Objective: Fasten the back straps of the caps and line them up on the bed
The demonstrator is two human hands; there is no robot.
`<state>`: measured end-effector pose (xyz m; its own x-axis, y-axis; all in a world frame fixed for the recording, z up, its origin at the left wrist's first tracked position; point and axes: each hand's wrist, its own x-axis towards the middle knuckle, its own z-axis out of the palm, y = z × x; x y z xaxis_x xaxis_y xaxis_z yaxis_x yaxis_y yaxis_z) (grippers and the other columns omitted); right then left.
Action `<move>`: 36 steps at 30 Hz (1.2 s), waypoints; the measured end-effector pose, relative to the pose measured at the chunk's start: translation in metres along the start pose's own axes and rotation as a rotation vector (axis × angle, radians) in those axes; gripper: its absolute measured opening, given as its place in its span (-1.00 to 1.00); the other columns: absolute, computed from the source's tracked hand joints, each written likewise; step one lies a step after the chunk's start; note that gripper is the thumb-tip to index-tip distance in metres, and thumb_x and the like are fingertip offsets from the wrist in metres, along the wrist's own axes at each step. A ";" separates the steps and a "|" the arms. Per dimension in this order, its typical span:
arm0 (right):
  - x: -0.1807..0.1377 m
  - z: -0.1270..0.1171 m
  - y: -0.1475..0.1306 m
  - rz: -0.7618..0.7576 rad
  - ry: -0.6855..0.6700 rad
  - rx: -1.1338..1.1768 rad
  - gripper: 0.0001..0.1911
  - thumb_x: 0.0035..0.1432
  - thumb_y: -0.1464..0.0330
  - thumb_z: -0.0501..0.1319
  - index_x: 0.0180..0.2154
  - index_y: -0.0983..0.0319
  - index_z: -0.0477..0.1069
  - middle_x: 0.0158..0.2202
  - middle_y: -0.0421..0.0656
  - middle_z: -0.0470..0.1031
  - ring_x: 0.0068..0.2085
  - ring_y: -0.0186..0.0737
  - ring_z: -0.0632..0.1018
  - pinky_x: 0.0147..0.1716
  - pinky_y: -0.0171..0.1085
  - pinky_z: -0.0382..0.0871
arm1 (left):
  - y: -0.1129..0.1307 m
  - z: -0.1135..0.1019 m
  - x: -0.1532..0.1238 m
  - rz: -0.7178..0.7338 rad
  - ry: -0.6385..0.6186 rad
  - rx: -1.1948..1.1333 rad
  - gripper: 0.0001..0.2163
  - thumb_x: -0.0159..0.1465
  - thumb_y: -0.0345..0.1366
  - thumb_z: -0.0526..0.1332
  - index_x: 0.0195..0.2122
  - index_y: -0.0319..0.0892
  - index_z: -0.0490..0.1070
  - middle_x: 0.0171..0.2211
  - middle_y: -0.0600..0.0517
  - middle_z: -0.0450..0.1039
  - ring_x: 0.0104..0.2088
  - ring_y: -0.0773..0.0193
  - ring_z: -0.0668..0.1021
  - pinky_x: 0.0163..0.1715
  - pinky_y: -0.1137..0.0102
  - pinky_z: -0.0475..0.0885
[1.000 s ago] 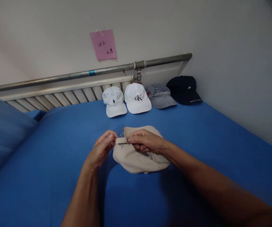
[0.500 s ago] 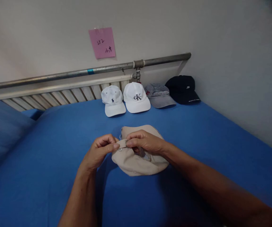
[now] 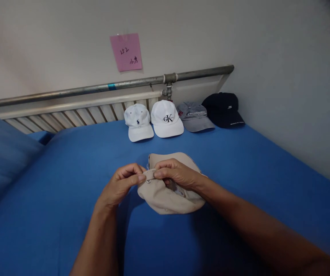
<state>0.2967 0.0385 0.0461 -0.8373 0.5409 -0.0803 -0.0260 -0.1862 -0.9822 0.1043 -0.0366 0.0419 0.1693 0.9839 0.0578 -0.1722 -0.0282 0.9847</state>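
Observation:
A beige baseball cap [image 3: 167, 199] lies on the blue-covered surface in front of me, its brim [image 3: 179, 156] pointing away. My left hand [image 3: 123, 182] pinches one end of the cap's back strap [image 3: 149, 174] between thumb and fingers. Close beside it, my right hand [image 3: 176, 172] pinches the same strap from the other side. A small metal ring [image 3: 148, 181] hangs at the strap near my left thumb. My right hand and wrist cover part of the cap's opening and brim.
Against the wall stand a pale cap [image 3: 139, 120], a white cap [image 3: 167, 119], a grey cap [image 3: 195, 116] and a black cap [image 3: 224, 109] in a row. Behind them run a radiator [image 3: 64, 115] and a metal pipe [image 3: 75, 92]. A pink note [image 3: 126, 52] hangs above. Blue cloth [image 3: 7, 161] rises at left.
Both hands keep their pinch on the strap. The metal ring has tilted slightly and shows less of its loop. The background has shifted a little to the right.

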 end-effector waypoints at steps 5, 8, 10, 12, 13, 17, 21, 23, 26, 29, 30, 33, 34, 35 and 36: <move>0.001 0.001 0.001 0.002 0.015 0.020 -0.78 0.05 0.30 0.24 -0.54 0.28 0.34 -0.68 -0.33 0.26 -0.62 -0.48 0.25 -0.61 -0.42 0.06 | 0.000 0.001 0.001 -0.052 0.019 -0.036 -0.83 0.15 -0.29 0.30 -0.53 -0.21 0.38 -0.48 0.08 0.41 -0.41 0.36 0.38 -0.36 0.45 0.24; 0.002 0.001 0.003 0.022 0.015 -0.004 -0.75 0.07 0.27 0.24 -0.54 0.28 0.33 -0.68 -0.33 0.25 -0.63 -0.48 0.24 -0.62 -0.42 0.07 | -0.001 0.001 0.002 -0.067 0.048 -0.026 -0.82 0.14 -0.28 0.31 -0.53 -0.21 0.37 -0.49 0.08 0.38 -0.43 0.37 0.36 -0.37 0.45 0.22; 0.003 0.002 0.004 0.005 0.041 -0.017 -0.78 0.07 0.27 0.25 -0.49 0.28 0.35 -0.65 -0.33 0.26 -0.62 -0.48 0.26 -0.61 -0.43 0.09 | -0.001 0.000 0.002 -0.071 0.079 -0.003 -0.82 0.15 -0.28 0.30 -0.52 -0.21 0.37 -0.51 0.09 0.36 -0.43 0.38 0.35 -0.38 0.46 0.21; 0.004 0.004 0.006 -0.057 0.096 0.008 -0.83 0.04 0.31 0.27 -0.32 0.25 0.39 -0.57 -0.33 0.30 -0.59 -0.47 0.29 -0.58 -0.43 0.15 | -0.001 0.000 0.002 -0.073 0.096 0.025 -0.81 0.17 -0.27 0.29 -0.52 -0.21 0.36 -0.52 0.10 0.34 -0.44 0.39 0.34 -0.38 0.46 0.21; 0.004 0.005 0.006 -0.102 0.123 0.019 -0.76 0.02 0.35 0.28 -0.22 0.22 0.39 -0.51 -0.32 0.33 -0.56 -0.47 0.32 -0.55 -0.43 0.19 | -0.001 0.000 0.002 -0.070 0.094 0.034 -0.80 0.18 -0.25 0.28 -0.51 -0.21 0.35 -0.52 0.10 0.34 -0.45 0.39 0.33 -0.39 0.47 0.21; 0.002 0.009 0.004 -0.288 0.135 -0.140 -0.75 0.04 0.43 0.22 -0.17 0.19 0.42 -0.36 -0.27 0.37 -0.47 -0.45 0.34 -0.47 -0.39 0.23 | -0.001 0.000 0.001 -0.035 0.069 -0.012 -0.80 0.17 -0.22 0.29 -0.47 -0.21 0.37 -0.54 0.13 0.30 -0.48 0.43 0.31 -0.44 0.51 0.20; -0.007 0.007 -0.006 -0.445 0.107 -0.432 -0.79 0.11 0.50 0.14 -0.22 0.21 0.46 -0.35 -0.23 0.38 -0.37 -0.38 0.39 -0.35 -0.34 0.28 | -0.002 -0.001 0.001 -0.037 -0.035 -0.107 -0.81 0.09 -0.33 0.36 -0.30 -0.17 0.38 -0.46 0.12 0.41 -0.47 0.44 0.40 -0.45 0.53 0.25; -0.013 0.006 -0.009 -0.521 0.089 -0.548 -0.75 0.11 0.52 0.13 -0.17 0.20 0.46 -0.28 -0.20 0.41 -0.25 -0.32 0.43 -0.22 -0.28 0.32 | -0.002 0.000 0.002 -0.048 -0.083 -0.134 -0.74 0.07 -0.38 0.37 -0.23 -0.14 0.36 -0.41 0.10 0.47 -0.46 0.42 0.44 -0.45 0.53 0.28; -0.023 0.007 -0.008 -0.552 0.095 -0.627 -0.74 0.15 0.49 0.17 -0.11 0.18 0.43 -0.21 -0.17 0.43 -0.16 -0.28 0.45 -0.13 -0.23 0.33 | -0.002 0.004 0.003 -0.080 -0.097 -0.129 -0.71 0.07 -0.38 0.38 -0.21 -0.14 0.34 -0.37 0.08 0.51 -0.48 0.43 0.46 -0.47 0.53 0.29; -0.031 0.011 -0.001 -0.572 0.152 -0.664 -0.78 0.17 0.45 0.19 -0.12 0.17 0.43 -0.18 -0.14 0.43 -0.11 -0.26 0.45 -0.09 -0.21 0.34 | -0.001 0.010 0.003 -0.118 -0.088 -0.076 -0.72 0.08 -0.38 0.37 -0.21 -0.15 0.34 -0.38 0.09 0.51 -0.49 0.45 0.45 -0.48 0.54 0.28; -0.033 0.012 0.002 -0.587 0.163 -0.686 -0.81 0.17 0.46 0.19 -0.15 0.18 0.44 -0.18 -0.14 0.43 -0.10 -0.26 0.45 -0.09 -0.21 0.34 | -0.001 0.011 0.004 -0.130 -0.092 -0.057 -0.72 0.09 -0.38 0.37 -0.21 -0.16 0.35 -0.39 0.09 0.51 -0.49 0.45 0.45 -0.47 0.55 0.27; -0.037 0.015 0.005 -0.588 0.188 -0.794 -0.82 0.18 0.47 0.17 -0.17 0.18 0.43 -0.19 -0.13 0.42 -0.11 -0.26 0.46 -0.10 -0.23 0.36 | -0.003 0.013 0.003 -0.145 -0.106 -0.036 -0.74 0.09 -0.38 0.37 -0.21 -0.15 0.37 -0.39 0.11 0.52 -0.47 0.46 0.46 -0.44 0.56 0.29; -0.038 0.015 0.006 -0.592 0.204 -0.842 -0.80 0.18 0.47 0.17 -0.14 0.18 0.43 -0.17 -0.11 0.42 -0.10 -0.25 0.46 -0.10 -0.22 0.37 | -0.004 0.012 0.003 -0.145 -0.105 -0.047 -0.74 0.09 -0.39 0.37 -0.22 -0.14 0.38 -0.39 0.11 0.52 -0.47 0.47 0.47 -0.44 0.56 0.30; -0.039 0.015 0.005 -0.603 0.222 -0.893 -0.77 0.17 0.46 0.17 -0.11 0.18 0.42 -0.14 -0.09 0.42 -0.09 -0.23 0.45 -0.09 -0.20 0.37 | -0.005 0.012 0.003 -0.146 -0.101 -0.065 -0.74 0.08 -0.39 0.37 -0.21 -0.14 0.39 -0.38 0.12 0.53 -0.47 0.46 0.48 -0.43 0.56 0.32; -0.040 0.015 0.005 -0.627 0.243 -0.944 -0.74 0.16 0.44 0.19 -0.07 0.20 0.41 -0.12 -0.06 0.41 -0.08 -0.20 0.45 -0.08 -0.17 0.37 | -0.006 0.012 0.003 -0.148 -0.097 -0.088 -0.72 0.07 -0.40 0.38 -0.20 -0.14 0.39 -0.38 0.11 0.53 -0.47 0.45 0.49 -0.43 0.55 0.33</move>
<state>0.3214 0.0036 0.0468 -0.6920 0.4841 0.5355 0.1049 0.8014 -0.5888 0.1171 -0.0351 0.0382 0.2908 0.9545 -0.0667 -0.2215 0.1350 0.9658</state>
